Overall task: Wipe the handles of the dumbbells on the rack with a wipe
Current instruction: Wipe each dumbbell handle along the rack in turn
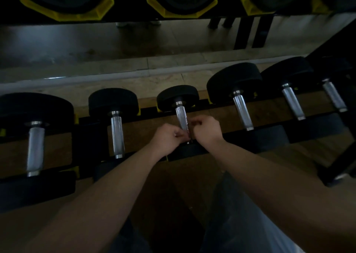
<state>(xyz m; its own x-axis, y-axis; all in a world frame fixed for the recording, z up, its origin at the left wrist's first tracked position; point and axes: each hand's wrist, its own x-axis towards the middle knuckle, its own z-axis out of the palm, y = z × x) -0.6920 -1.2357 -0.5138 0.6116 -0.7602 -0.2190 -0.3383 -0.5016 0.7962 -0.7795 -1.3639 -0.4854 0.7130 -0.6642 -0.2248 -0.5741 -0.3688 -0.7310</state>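
Left hand (169, 136) and right hand (207, 130) meet, fingers curled, over middle handle (181, 115); held contents unclear; rack (269, 108) toward 12 o'clock.

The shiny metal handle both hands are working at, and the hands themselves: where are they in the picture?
Shiny knurled metal dumbbell handle (180, 115): head view, bare upper stretch above the hands.
Left hand (168, 137): head view, back of the hand.
Right hand (207, 131): head view, back of the hand.

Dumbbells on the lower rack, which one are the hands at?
The third dumbbell from the left; both the left hand and right hand meet at its handle's near end.
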